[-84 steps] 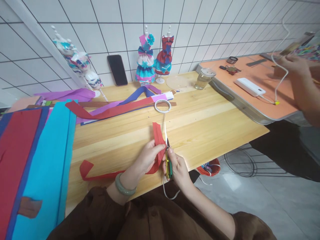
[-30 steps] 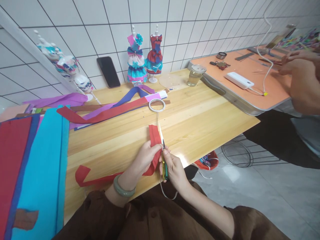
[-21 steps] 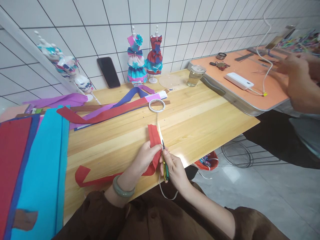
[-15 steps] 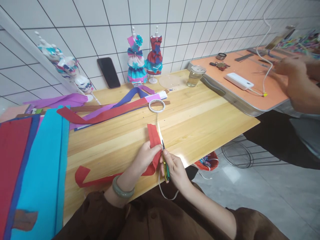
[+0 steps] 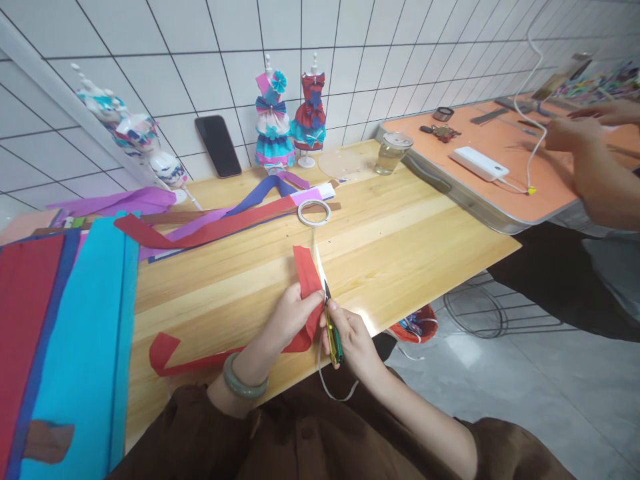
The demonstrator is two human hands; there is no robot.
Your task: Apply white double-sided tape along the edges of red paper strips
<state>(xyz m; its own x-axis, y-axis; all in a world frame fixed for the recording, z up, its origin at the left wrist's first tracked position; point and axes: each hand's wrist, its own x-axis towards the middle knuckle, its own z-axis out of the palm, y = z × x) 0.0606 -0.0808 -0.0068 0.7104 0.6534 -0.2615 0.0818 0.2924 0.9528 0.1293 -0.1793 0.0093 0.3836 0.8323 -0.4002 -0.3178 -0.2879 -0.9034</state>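
My left hand (image 5: 295, 312) pinches a red crepe paper strip (image 5: 307, 268), whose tail curls over the wooden table to the left. In my right hand (image 5: 353, 337) is a small pair of scissors with yellow and green handles (image 5: 334, 339). Its dark blades lie along the strip's right edge, close to my left fingertips. A white tape (image 5: 321, 261) runs from a tape roll (image 5: 314, 213) down to the blades. Below my hands a pale end of tape (image 5: 330, 393) loops off the table edge.
Folded blue paper (image 5: 85, 320) and red paper (image 5: 27, 287) cover the left side. A phone (image 5: 218, 146), two small dress forms (image 5: 273, 123) and a lidded cup (image 5: 393, 152) stand at the back. Another person's hands (image 5: 575, 137) work over the orange table (image 5: 540, 200) at right.
My hands barely move; the scissors' handles tilt slightly and look a little further apart. At right, the other person's far hand has shifted above the orange table.
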